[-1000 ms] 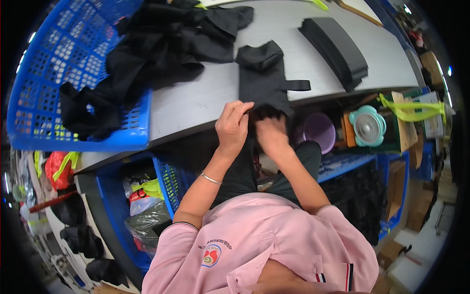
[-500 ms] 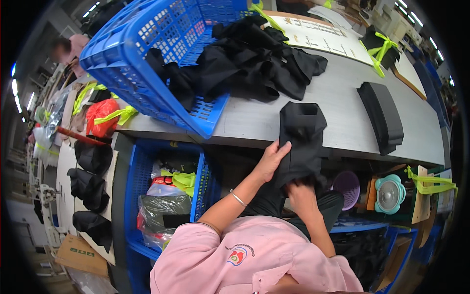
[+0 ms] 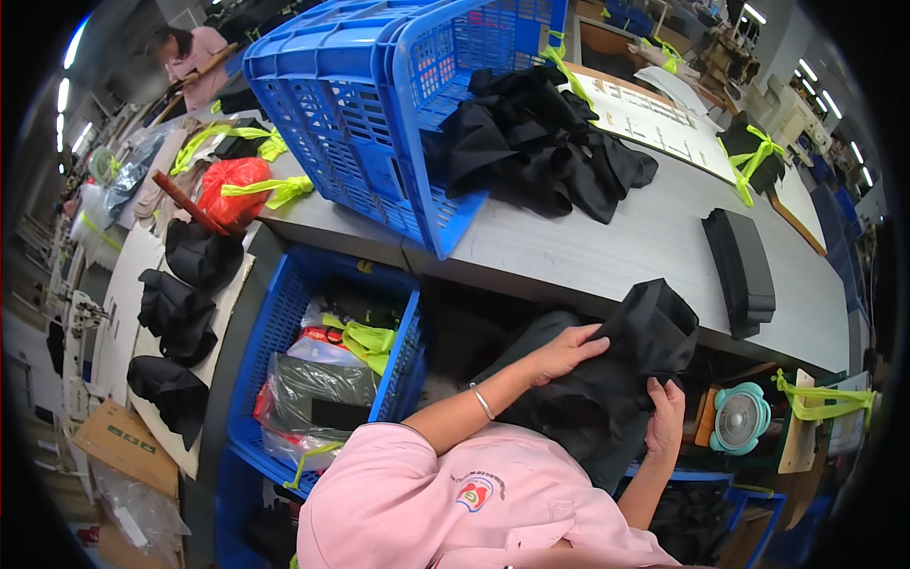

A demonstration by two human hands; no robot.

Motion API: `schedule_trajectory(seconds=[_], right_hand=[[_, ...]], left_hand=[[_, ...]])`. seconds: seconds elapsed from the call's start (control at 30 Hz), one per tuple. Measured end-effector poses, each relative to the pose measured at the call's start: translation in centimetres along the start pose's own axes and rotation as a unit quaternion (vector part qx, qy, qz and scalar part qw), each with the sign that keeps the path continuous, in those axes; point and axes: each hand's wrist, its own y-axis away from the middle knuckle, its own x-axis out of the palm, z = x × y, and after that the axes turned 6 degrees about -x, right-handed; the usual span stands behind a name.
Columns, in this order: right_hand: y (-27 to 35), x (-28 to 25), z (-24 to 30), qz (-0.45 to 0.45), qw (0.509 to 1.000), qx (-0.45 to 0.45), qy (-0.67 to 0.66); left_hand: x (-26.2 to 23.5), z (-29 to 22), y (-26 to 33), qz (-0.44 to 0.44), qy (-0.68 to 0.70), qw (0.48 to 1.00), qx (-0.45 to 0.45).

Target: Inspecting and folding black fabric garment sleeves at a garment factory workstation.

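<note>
A piece of black fabric [image 3: 637, 349] hangs between my hands over my lap, just off the table's front edge. Its upper end bends round into an open, tube-like shape. My left hand [image 3: 567, 354] grips the left edge, thumb stretched along the cloth. At the lower right edge, my right hand [image 3: 666, 410] pinches the fabric with its fingertips. Beyond it on the table lies a loose heap of similar black fabric pieces [image 3: 540, 142], partly inside a tipped blue plastic crate [image 3: 343, 114]. A neat stack of black pieces [image 3: 739, 270] lies to the right.
A blue crate [image 3: 248, 365] with bagged goods stands below the table at left. Black pieces [image 3: 178, 318] rest on a side surface, near a red plastic bag [image 3: 233, 190]. A small turquoise fan [image 3: 740, 419] is at right. Another person [image 3: 194, 66] is at the far left.
My view has shifted. The black fabric has come down and right, off the table edge, and its end is spread wider. My right hand has moved from beneath the cloth to its right edge.
</note>
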Motion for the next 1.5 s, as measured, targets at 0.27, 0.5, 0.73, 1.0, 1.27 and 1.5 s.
schedule_trajectory(seconds=[0.27, 0.5, 0.73, 1.0, 1.27, 1.5], right_hand=[[0.3, 2.9, 1.5, 0.027, 0.998, -0.042, 0.041], [1.0, 1.5, 2.4, 0.075, 0.994, 0.027, 0.072], [0.8, 1.9, -1.2, 0.081, 0.988, 0.065, -0.114], [0.8, -0.3, -1.8, -0.051, 0.946, -0.144, 0.286], [7.0, -11.5, -6.7, -0.189, 0.98, 0.019, 0.057], [28.6, -27.0, -2.1, -0.456, 0.885, 0.031, 0.093]], left_hand=[[-1.9, 0.3, 0.2, -0.129, -0.144, 0.981, 0.02], [-2.7, -0.1, -1.0, -0.045, -0.007, 0.999, 0.02], [-2.0, 1.0, -2.1, -0.027, 0.083, 0.993, -0.08], [-1.2, 2.7, -1.5, -0.111, -0.137, 0.979, -0.104], [4.8, 6.3, -7.4, 0.034, -0.181, 0.96, -0.213], [7.3, 10.4, -11.0, 0.078, -0.209, 0.931, -0.288]])
